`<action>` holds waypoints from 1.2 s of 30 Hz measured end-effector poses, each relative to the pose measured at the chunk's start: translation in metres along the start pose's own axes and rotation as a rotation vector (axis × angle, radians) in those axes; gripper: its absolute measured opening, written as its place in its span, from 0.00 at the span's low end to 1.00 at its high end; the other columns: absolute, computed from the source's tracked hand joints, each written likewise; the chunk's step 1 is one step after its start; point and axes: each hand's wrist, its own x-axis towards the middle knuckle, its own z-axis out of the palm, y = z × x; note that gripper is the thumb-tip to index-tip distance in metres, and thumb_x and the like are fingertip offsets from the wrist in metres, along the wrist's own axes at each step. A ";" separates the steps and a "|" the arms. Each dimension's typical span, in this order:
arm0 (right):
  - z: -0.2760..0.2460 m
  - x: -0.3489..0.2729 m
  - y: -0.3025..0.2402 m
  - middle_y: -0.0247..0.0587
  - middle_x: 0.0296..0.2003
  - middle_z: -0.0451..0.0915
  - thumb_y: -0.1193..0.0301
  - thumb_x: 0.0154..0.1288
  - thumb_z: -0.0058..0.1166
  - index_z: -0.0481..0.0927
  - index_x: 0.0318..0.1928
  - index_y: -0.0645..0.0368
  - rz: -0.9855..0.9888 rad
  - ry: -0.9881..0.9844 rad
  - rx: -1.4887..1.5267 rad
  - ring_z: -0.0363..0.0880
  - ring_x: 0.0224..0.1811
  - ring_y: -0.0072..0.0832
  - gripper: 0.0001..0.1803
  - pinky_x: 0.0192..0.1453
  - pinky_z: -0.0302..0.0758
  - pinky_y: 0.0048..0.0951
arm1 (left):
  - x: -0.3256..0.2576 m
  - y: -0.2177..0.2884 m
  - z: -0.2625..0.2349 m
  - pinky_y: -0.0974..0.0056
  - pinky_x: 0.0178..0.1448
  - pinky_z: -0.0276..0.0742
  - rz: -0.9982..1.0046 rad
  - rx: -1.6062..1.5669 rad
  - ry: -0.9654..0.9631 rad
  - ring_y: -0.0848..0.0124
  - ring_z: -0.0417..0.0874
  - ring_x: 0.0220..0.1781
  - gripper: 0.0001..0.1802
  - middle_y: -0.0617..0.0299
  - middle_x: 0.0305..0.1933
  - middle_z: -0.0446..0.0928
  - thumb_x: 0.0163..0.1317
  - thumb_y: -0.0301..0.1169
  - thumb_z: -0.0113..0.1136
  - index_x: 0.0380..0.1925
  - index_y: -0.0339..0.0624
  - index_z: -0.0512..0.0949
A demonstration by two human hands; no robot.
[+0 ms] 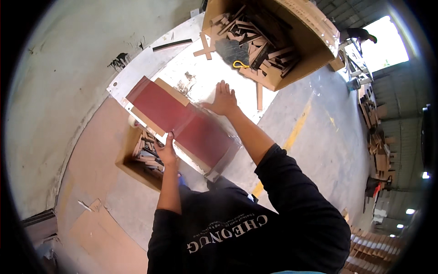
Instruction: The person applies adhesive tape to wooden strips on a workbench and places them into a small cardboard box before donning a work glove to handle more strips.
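A long dark red flat panel [157,102] lies slantwise on the white worktable, with a seam or band across its middle. Its right end is blurred. Brown board strips [172,91] show along its edges. At the near edge of the panel, my left hand [166,150] has its thumb over the rim, and its other fingers are partly hidden. My right hand [223,101], fingers spread and holding nothing, is just beyond the panel's far edge, above the bright tabletop.
A large cardboard box [308,27] full of brown and dark strips stands at the table's far end, with a yellow-handled tool [240,65] at its opening. Crossed strips [205,47] and a dark strip [172,44] lie nearby. Below the table sits another strip-filled box [125,157].
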 end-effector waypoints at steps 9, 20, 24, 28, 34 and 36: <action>0.023 -0.008 0.001 0.60 0.69 0.37 0.30 0.47 0.46 0.40 0.68 0.72 -0.036 0.119 -0.011 0.31 0.73 0.50 0.65 0.72 0.36 0.50 | -0.015 0.005 -0.002 0.59 0.65 0.59 -0.138 0.060 0.065 0.61 0.65 0.60 0.56 0.46 0.61 0.62 0.47 0.42 0.71 0.66 0.27 0.45; 0.023 -0.008 0.008 0.60 0.68 0.44 0.31 0.47 0.49 0.48 0.66 0.72 -0.090 0.249 -0.043 0.38 0.72 0.49 0.63 0.72 0.40 0.50 | -0.014 0.005 0.005 0.61 0.61 0.62 -0.044 0.056 0.017 0.64 0.69 0.54 0.44 0.51 0.55 0.68 0.50 0.40 0.69 0.60 0.28 0.57; -0.009 0.004 0.050 0.55 0.68 0.49 0.32 0.47 0.51 0.51 0.67 0.62 -0.190 -0.008 0.325 0.46 0.72 0.44 0.58 0.71 0.47 0.50 | -0.011 0.006 0.011 0.62 0.62 0.61 -0.022 0.101 0.015 0.62 0.68 0.57 0.51 0.47 0.58 0.66 0.47 0.44 0.71 0.62 0.24 0.53; -0.036 -0.075 0.043 0.55 0.70 0.43 0.34 0.39 0.59 0.47 0.69 0.59 -0.115 -0.135 -0.009 0.41 0.73 0.44 0.64 0.71 0.44 0.54 | -0.009 0.005 -0.003 0.62 0.64 0.60 -0.033 0.155 0.078 0.60 0.67 0.59 0.51 0.45 0.60 0.64 0.48 0.46 0.70 0.61 0.22 0.54; 0.020 -0.172 0.057 0.60 0.70 0.35 0.36 0.28 0.67 0.41 0.70 0.61 -0.066 -0.073 0.048 0.29 0.73 0.53 0.74 0.70 0.39 0.60 | -0.113 -0.024 -0.036 0.64 0.61 0.64 -0.309 0.226 -0.118 0.67 0.72 0.53 0.34 0.55 0.52 0.73 0.55 0.36 0.65 0.57 0.30 0.64; 0.023 -0.171 0.047 0.59 0.70 0.34 0.36 0.28 0.67 0.41 0.70 0.62 -0.066 -0.013 0.055 0.29 0.73 0.52 0.74 0.70 0.39 0.60 | -0.146 -0.037 -0.030 0.66 0.57 0.68 -0.087 0.219 -0.181 0.67 0.72 0.52 0.39 0.53 0.53 0.72 0.50 0.35 0.70 0.58 0.28 0.62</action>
